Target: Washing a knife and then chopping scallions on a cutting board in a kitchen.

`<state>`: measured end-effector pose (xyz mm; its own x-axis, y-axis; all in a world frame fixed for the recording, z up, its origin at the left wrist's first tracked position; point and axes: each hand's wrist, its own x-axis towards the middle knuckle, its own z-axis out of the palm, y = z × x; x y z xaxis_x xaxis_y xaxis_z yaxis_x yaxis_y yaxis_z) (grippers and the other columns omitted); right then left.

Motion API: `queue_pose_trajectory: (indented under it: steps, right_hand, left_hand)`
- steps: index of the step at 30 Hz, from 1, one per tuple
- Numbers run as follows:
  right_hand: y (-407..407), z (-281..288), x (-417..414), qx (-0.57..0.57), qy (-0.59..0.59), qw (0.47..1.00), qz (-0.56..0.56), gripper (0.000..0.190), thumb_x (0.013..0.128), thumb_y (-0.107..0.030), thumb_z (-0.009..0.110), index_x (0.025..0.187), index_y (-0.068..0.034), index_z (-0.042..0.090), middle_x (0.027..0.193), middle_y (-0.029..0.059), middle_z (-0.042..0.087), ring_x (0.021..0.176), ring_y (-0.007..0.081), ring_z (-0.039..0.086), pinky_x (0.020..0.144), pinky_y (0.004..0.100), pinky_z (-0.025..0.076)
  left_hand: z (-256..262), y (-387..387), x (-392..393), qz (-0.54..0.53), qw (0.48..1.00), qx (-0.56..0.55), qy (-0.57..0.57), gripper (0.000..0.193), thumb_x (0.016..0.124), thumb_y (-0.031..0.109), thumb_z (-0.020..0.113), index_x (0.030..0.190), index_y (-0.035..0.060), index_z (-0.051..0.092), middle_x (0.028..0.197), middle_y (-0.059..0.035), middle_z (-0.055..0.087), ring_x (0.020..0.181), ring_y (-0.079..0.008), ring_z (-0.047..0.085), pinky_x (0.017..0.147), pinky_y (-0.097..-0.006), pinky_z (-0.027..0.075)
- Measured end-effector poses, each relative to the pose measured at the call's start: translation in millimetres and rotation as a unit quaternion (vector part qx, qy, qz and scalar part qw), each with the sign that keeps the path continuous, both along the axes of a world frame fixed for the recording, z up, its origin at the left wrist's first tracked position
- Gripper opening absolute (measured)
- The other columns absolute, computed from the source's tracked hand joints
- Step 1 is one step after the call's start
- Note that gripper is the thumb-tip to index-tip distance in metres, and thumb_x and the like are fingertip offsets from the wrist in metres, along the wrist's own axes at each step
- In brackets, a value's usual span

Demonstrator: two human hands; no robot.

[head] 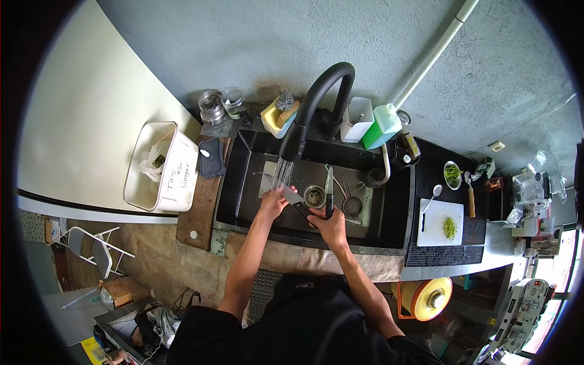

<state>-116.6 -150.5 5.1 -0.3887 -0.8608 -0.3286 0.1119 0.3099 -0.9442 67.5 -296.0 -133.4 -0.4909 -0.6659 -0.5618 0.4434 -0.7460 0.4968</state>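
My right hand grips the black handle of a kitchen knife, whose broad blade points left below the faucet. The black handle of a second, narrower knife also runs into that hand, its blade pointing away from me. My left hand is at the first knife's blade, fingers against it; the exact hold is partly hidden. Water sprays from the black faucet onto this blade and hand. Below lies the black sink, holding a round metal strainer cup and a small fine-mesh sieve.
Behind the sink stand a sponge holder, a white caddy and a green soap bottle. To the right, a white cutting board bears chopped greens and a spoon. A white bin with writing stands left, beside a wooden board.
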Motion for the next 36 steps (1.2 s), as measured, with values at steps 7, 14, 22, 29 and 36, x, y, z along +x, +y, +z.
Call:
queue_pose_trajectory:
  steps: [7, 14, 22, 29, 36]
  right_hand:
    - [1.4, 8.2, -10.7, 0.021, 0.065, 0.998, 0.009, 0.029, 0.085, 0.008, 0.083, 0.106, 0.006, 0.064, 0.107, 0.0163, 0.082, 0.084, 0.0125, 0.074, 0.071, 0.0288, 0.063]
    - [15.8, 13.2, -14.6, 0.001, -0.029, 1.000, -0.006, 0.037, 0.085, 0.006, 0.084, 0.090, -0.002, 0.049, 0.109, 0.0241, 0.080, 0.086, 0.0168, 0.076, 0.067, 0.0303, 0.064]
    - [53.0, 28.8, -39.2, 0.013, -0.051, 0.998, -0.040, 0.034, 0.088, 0.010, 0.081, 0.086, -0.003, 0.049, 0.112, 0.0256, 0.077, 0.105, 0.0233, 0.077, 0.074, 0.0321, 0.067]
    - [29.3, 2.1, -24.4, 0.009, 0.005, 1.000, -0.019, 0.036, 0.086, 0.009, 0.082, 0.087, -0.001, 0.048, 0.118, 0.0264, 0.078, 0.087, 0.0181, 0.076, 0.068, 0.0313, 0.065]
    - [22.0, -9.3, -32.3, -0.019, -0.153, 0.988, -0.003, 0.040, 0.087, 0.014, 0.079, 0.088, -0.005, 0.044, 0.122, 0.0323, 0.074, 0.097, 0.0246, 0.077, 0.078, 0.0350, 0.068]
  left_hand:
    - [40.3, 26.1, -35.4, -0.084, 0.993, 0.082, 0.033, 0.024, 0.106, 0.005, 0.067, 0.126, -0.0073, 0.064, 0.138, -0.0229, 0.068, 0.130, -0.0313, 0.069, 0.113, -0.0440, 0.058]
    - [-12.3, -35.7, 3.2, -0.015, 0.987, 0.142, 0.074, 0.025, 0.109, 0.005, 0.058, 0.128, -0.0110, 0.061, 0.124, -0.0228, 0.072, 0.119, -0.0350, 0.072, 0.110, -0.0452, 0.060]
    - [2.1, -21.5, -5.0, 0.157, 0.972, 0.160, -0.074, 0.060, 0.115, 0.040, 0.050, 0.152, -0.0063, 0.044, 0.161, -0.0287, 0.046, 0.141, -0.0452, 0.056, 0.119, -0.0640, 0.047]
    - [17.4, 21.4, -14.9, -0.079, 0.997, 0.010, -0.015, 0.039, 0.106, 0.027, 0.071, 0.131, -0.0014, 0.063, 0.130, -0.0200, 0.072, 0.122, -0.0340, 0.072, 0.108, -0.0529, 0.060]
    - [27.9, -10.9, 22.2, -0.007, 0.999, 0.019, -0.043, 0.013, 0.107, 0.008, 0.064, 0.119, 0.0049, 0.065, 0.122, -0.0145, 0.074, 0.120, -0.0317, 0.073, 0.099, -0.0552, 0.064]
